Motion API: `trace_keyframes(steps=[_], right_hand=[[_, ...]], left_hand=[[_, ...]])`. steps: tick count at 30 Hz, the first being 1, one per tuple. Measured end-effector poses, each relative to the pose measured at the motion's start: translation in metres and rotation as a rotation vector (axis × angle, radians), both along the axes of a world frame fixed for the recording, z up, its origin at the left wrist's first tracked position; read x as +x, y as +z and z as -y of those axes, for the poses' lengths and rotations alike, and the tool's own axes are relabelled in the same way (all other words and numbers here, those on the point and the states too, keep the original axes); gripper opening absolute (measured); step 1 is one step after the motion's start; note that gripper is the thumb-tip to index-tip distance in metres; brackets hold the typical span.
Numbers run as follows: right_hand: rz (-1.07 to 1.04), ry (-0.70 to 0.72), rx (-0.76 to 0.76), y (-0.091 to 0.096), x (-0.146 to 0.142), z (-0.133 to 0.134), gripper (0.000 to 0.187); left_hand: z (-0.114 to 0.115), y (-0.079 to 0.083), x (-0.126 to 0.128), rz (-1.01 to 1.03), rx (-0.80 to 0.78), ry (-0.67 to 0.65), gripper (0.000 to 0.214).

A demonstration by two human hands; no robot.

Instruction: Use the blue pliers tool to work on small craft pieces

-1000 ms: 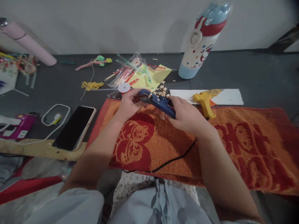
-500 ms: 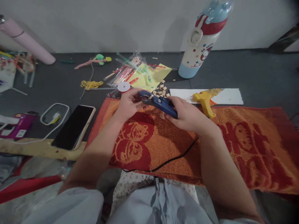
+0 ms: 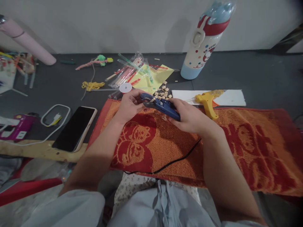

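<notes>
Above the orange-and-red towel point(image 3: 175, 142), my right hand point(image 3: 189, 115) is closed round the handles of dark blue hand cutters point(image 3: 163, 107), their head toward the left. My left hand point(image 3: 130, 105) is at that head, fingers pinched together; what they grip is mostly hidden. A small pale wooden bit point(image 3: 153, 99) shows at the cutter jaws. Just beyond the tool lies a heap of short cut wooden pieces point(image 3: 163, 92). A white spool point(image 3: 125, 87) stands behind my left hand.
A yellow glue gun point(image 3: 208, 101) rests on a white board point(image 3: 232, 97) to the right. Behind are a tall bottle point(image 3: 199, 53), yellow paper point(image 3: 163, 74) and bagged sticks point(image 3: 127, 72). On the left lie a phone point(image 3: 74, 129), a white cable point(image 3: 68, 116) and yellow string point(image 3: 92, 85).
The cutters' jaws appear slightly wider apart than before, with the lower jaw a little lower. Both hands stay in nearly the same place.
</notes>
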State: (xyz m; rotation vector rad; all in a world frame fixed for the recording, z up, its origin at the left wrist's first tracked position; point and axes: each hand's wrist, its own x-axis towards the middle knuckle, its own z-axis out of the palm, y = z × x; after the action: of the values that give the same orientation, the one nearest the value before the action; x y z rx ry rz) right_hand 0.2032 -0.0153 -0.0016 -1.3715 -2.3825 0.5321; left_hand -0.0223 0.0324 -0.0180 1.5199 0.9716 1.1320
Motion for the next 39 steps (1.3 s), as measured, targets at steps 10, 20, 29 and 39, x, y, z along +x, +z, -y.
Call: trace_keyframes(steps=[10,20,29,39], right_hand=[[0.056,-0.172,0.089,-0.008,-0.009,-0.001,0.057],[-0.023,-0.141,0.061,-0.01,-0.011,-0.001,0.057],[-0.048,-0.075,0.111,-0.011,-0.005,-0.003,0.056],[-0.03,-0.092,-0.002,-0.008,-0.002,-0.005,0.061]], left_hand=[[0.0,-0.013,0.013,-0.104,0.095,0.156,0.016],[0.01,-0.001,0.014,-0.188,0.214,0.2,0.019],[0.013,0.007,0.009,-0.125,0.136,0.099,0.032],[0.007,-0.004,0.009,-0.193,0.198,0.116,0.03]])
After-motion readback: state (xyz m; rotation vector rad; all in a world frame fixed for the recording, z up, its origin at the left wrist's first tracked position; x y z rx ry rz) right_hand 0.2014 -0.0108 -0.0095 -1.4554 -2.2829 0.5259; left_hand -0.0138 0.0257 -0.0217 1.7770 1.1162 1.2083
